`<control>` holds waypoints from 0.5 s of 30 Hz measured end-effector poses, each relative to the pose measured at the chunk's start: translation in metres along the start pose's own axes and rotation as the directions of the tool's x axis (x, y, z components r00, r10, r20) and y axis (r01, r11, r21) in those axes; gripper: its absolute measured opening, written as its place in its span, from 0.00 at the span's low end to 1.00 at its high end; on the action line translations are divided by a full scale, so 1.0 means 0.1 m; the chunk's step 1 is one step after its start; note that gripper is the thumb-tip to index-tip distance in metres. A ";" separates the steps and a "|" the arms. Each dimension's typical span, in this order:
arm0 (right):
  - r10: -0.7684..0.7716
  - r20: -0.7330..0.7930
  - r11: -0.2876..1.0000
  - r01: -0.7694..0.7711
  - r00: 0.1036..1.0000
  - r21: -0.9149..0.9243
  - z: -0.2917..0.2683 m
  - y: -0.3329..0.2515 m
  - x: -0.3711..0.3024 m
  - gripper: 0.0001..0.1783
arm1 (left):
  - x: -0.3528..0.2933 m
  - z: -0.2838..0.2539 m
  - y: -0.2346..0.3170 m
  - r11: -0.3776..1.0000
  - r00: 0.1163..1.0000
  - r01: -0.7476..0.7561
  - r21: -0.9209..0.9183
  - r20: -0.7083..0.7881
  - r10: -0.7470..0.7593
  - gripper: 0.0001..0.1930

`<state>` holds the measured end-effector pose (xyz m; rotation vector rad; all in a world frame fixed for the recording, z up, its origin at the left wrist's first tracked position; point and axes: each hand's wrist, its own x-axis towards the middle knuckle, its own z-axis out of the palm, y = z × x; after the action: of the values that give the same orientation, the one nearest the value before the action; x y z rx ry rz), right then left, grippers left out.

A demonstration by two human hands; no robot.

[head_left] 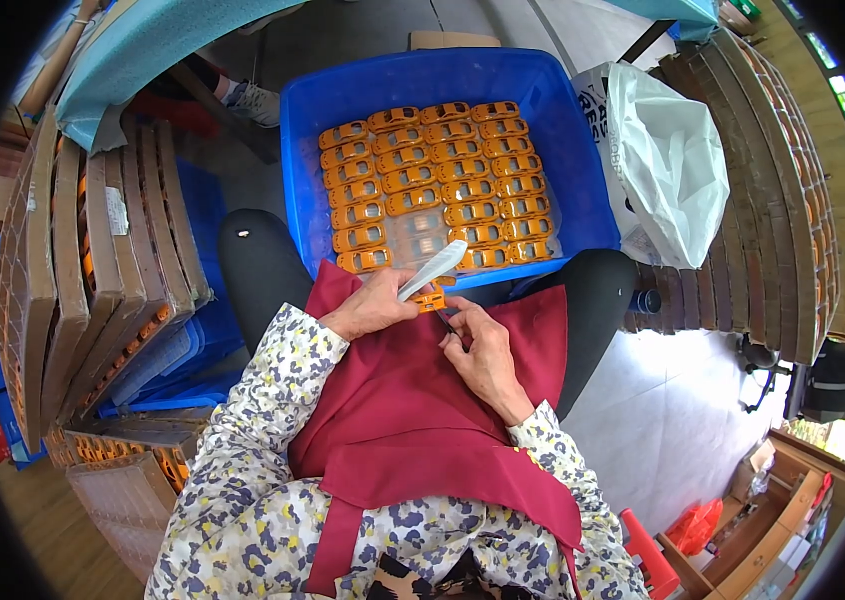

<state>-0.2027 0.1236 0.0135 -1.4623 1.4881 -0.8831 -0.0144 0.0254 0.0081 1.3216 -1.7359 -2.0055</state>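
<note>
Over my lap, my left hand (pixel 380 304) is closed on an orange toy car body (pixel 430 301). A whitish, translucent flat strip (pixel 435 268) sticks up from the same hand, slanting away to the right. Close beside it, my right hand (pixel 484 352) pinches a thin dark tool (pixel 446 320) whose tip reaches the car body; its kind cannot be made out. Just beyond both hands stands a blue plastic bin (pixel 298 165) between my knees. Inside it, several rows of orange toy car bodies (pixel 410 177) lie on clear plastic, with a gap in the near part of one column.
Stacked cardboard trays (pixel 63 270) lean at the left, with orange car bodies between some. More stacked trays (pixel 793 200) stand at the right. A white plastic bag (pixel 668 160) hangs by the bin's right side. Light-blue cloth (pixel 158 65) covers something at the upper left.
</note>
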 end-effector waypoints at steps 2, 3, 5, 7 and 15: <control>-0.004 -0.001 0.999 0.004 1.000 -0.033 -0.02 -0.05 0.02 0.07 | 0.00 -0.01 0.00 1.000 1.000 -0.004 0.006 -0.005 0.004 0.17; -0.005 -0.001 0.999 0.005 1.000 -0.049 -0.03 -0.06 0.02 0.08 | 0.00 -0.01 0.00 1.000 1.000 -0.004 0.008 -0.006 0.004 0.17; -0.009 -0.005 0.999 0.009 1.000 -0.041 -0.02 -0.05 0.02 0.08 | 0.00 -0.01 0.00 1.000 1.000 -0.010 -0.003 -0.008 0.010 0.17; -0.014 -0.016 0.999 0.014 1.000 -0.034 -0.01 -0.03 0.03 0.08 | 0.01 -0.01 -0.01 1.000 1.000 -0.017 -0.011 -0.006 0.017 0.17; -0.024 -0.028 0.998 0.022 0.999 -0.053 0.01 0.00 0.03 0.09 | 0.00 0.03 0.00 0.997 0.995 -0.072 -0.040 -0.079 0.068 0.13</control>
<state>-0.2012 0.1205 0.0131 -1.5135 1.5291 -0.8881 -0.0167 0.0280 0.0077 1.2889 -1.6721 -1.9166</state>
